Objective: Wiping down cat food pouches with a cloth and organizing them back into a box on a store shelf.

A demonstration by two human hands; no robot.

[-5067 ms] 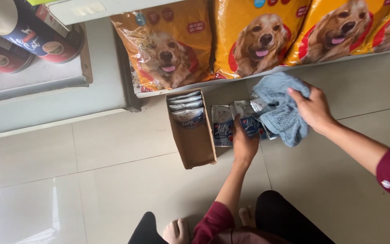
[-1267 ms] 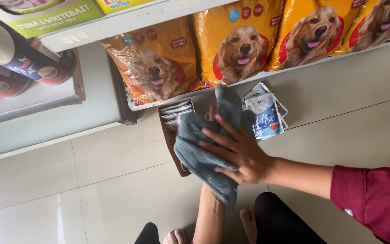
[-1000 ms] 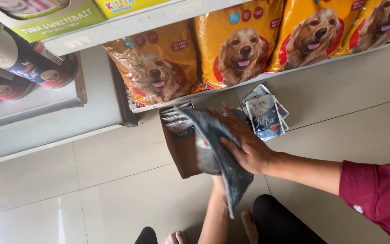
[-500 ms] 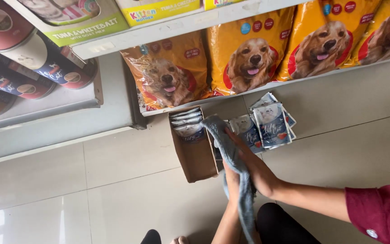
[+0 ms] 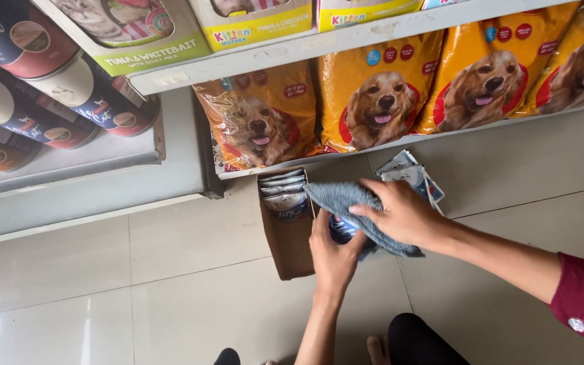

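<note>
While right hand (image 5: 405, 215) presses grey fluffy cloth (image 5: 346, 203) on a pouch at frame centre, left hand (image 5: 332, 251) grips it; brown cardboard box (image 5: 290, 245) w/ pouches half full.

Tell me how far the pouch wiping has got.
Done: some pouches stand in the cardboard box. In hand: the left hand holds a pouch while the right hand presses the grey cloth on it. Left: the loose pouches on the floor.

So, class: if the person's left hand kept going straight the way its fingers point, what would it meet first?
The left hand points up the picture toward the shelf. It already touches a blue pouch under the grey cloth; going on, it would probably meet that cloth first. Depth is hard to judge.
</note>
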